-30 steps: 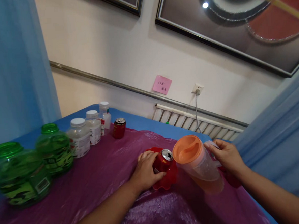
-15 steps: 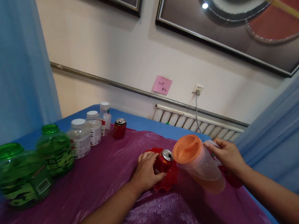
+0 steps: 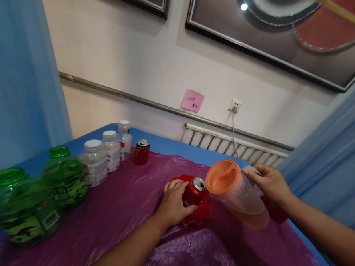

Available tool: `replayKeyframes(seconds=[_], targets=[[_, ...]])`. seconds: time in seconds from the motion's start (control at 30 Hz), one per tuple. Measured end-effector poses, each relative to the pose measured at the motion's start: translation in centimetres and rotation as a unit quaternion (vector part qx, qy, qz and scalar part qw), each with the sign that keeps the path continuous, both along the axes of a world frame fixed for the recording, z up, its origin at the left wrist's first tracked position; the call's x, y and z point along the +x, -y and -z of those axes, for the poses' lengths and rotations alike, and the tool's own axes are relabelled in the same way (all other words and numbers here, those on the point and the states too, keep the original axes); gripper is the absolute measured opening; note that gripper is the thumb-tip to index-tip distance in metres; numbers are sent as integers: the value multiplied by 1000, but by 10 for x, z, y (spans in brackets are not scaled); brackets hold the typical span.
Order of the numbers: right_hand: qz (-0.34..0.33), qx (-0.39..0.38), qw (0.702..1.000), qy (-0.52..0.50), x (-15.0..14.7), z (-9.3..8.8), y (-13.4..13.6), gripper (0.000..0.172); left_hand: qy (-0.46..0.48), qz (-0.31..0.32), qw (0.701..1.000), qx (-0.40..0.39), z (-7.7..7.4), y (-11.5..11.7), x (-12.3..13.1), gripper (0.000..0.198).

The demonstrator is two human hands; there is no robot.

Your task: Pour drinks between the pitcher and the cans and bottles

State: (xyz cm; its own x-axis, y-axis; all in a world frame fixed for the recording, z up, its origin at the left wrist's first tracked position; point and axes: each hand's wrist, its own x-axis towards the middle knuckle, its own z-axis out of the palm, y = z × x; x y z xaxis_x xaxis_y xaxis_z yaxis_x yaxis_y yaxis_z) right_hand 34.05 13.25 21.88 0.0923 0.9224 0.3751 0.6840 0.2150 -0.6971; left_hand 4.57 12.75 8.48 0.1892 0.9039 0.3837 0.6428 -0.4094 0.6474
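My left hand (image 3: 174,201) is wrapped round a red drink can (image 3: 195,191) with an opened silver top. The can stands over a red scalloped dish (image 3: 202,211), and its base is partly hidden by my fingers. My right hand (image 3: 271,183) grips the handle of a clear plastic pitcher (image 3: 245,205) with an orange lid (image 3: 224,177). The pitcher leans left, its lid edge close to the can's top. Brownish liquid lies in its lower part. Whether any liquid flows out, I cannot tell.
Along the left stand green plastic jars (image 3: 64,178), white-capped clear bottles (image 3: 95,164) and another red can (image 3: 141,152). Behind my right hand is a partly hidden red object (image 3: 277,212). Purple plastic sheeting (image 3: 125,216) covers the blue table (image 3: 166,141). A radiator (image 3: 208,137) is beyond.
Both hands keep their grips in nearly the same place. The pitcher's lower end has shifted very slightly to the right.
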Motion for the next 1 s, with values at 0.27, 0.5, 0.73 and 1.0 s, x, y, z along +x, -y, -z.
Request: replayKeyframes(seconds=[0.27,0.5,0.73,1.0], targets=[[-7,0,1000,-7,1,-2,0,57,3,-4,1000,0,2,-1,0,65],[-14,12,1000,-3,0,-1,0,58,9,0,1000,5,3,-1,-1,64],[1,2,1000,6,0,-3,0,59,7,-1,1000,6,2,-1,0,63],[3,-3,1000,9,0,-5,3,58,11,-2,1000,3,2,0,0,63]])
